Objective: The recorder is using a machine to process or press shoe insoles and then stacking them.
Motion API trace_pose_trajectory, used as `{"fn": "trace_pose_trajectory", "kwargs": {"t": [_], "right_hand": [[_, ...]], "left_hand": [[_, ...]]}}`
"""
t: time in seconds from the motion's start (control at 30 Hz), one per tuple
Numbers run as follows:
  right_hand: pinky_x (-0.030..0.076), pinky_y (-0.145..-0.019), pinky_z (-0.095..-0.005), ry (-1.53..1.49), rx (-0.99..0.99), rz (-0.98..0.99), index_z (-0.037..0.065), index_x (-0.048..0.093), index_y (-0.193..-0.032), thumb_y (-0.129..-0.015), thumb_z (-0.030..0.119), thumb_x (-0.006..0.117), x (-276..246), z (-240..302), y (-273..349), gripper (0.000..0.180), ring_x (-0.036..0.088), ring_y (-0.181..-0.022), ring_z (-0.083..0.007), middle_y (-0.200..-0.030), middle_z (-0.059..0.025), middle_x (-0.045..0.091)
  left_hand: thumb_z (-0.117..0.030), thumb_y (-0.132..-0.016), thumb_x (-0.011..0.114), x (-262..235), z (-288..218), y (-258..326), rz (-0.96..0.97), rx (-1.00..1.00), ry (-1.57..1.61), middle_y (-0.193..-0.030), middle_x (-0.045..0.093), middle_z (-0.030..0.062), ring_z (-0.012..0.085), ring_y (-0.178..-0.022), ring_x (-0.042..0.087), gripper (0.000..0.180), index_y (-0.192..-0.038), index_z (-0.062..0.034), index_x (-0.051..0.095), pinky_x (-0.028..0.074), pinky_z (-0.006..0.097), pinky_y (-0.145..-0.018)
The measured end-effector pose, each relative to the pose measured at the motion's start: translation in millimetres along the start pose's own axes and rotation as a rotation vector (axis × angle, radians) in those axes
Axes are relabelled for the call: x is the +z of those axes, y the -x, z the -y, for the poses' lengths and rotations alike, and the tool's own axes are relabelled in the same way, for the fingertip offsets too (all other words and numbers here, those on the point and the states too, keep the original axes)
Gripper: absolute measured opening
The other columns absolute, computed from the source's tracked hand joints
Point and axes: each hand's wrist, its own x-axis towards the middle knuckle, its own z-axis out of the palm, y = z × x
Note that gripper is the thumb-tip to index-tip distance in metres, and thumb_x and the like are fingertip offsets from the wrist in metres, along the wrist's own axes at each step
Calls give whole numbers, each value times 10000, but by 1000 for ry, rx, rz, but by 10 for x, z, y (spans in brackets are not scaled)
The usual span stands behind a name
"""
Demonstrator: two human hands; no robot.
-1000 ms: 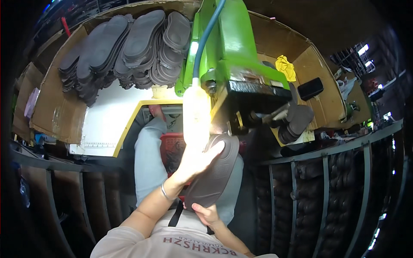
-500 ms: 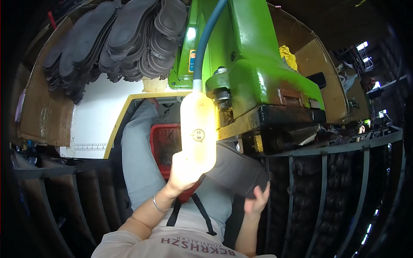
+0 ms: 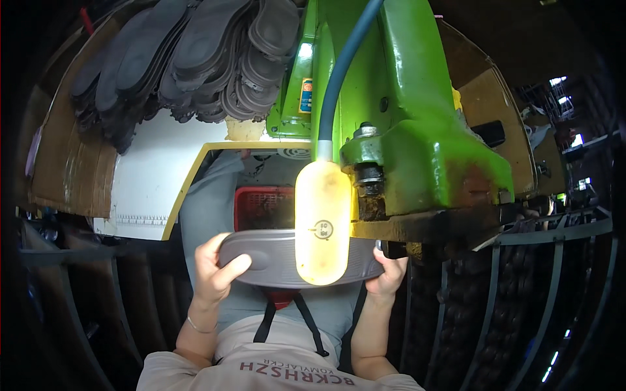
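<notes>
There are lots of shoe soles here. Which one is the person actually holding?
The grey sole held flat between the left hand and right hand, below the green machine. The other soles lie stacked at the upper left, untouched.

We see a large green machine with a blue hose and a glowing lamp hanging before it, dark shoe soles piled on a cardboard-lined worktop, a red basket below, and racks of dark soles at right.
</notes>
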Motion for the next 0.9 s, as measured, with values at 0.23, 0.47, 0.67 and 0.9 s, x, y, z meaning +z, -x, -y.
{"fn": "trace_pose_trajectory", "kwargs": {"t": [0.23, 0.47, 0.67, 0.9], "right_hand": [[502, -808, -312, 61, -9, 250, -36, 618, -1046, -692, -114, 649, 186, -140, -82, 364, 632, -891, -201, -1027, -108, 646], [476, -814, -270, 358, -83, 416, -8, 615, -997, -771, -47, 711, 576, -126, -100, 249, 594, -907, -133, -1000, -53, 626], [486, -881, -322, 260, 196, 212, -38, 527, -1193, -788, 70, 735, 320, -211, 565, 468, 613, -974, -197, -1078, -113, 629], [477, -911, -328, 276, 681, 396, -58, 562, -1189, -788, 66, 753, -383, -451, 1552, 462, 613, -993, -190, -1099, -111, 640]], "left_hand": [[-63, -798, 702, -356, 105, 406, 285, -259, 152, -956, 686, 116, 130, -855, 630, 273, -997, 112, 637, 498, 260, -773], [-80, -830, 673, 354, 182, -47, 326, -143, -86, -1070, 667, 93, 138, -987, 596, 411, -1202, 61, 572, 465, 302, -900], [-59, -770, 649, 817, 286, -431, 333, 191, -66, -907, 713, 116, 166, -807, 669, 239, -977, 59, 669, 534, 307, -758], [28, -752, 659, 722, 394, -258, 158, 292, -239, -860, 710, 132, 161, -742, 674, 179, -925, 76, 657, 539, 287, -699]]}}
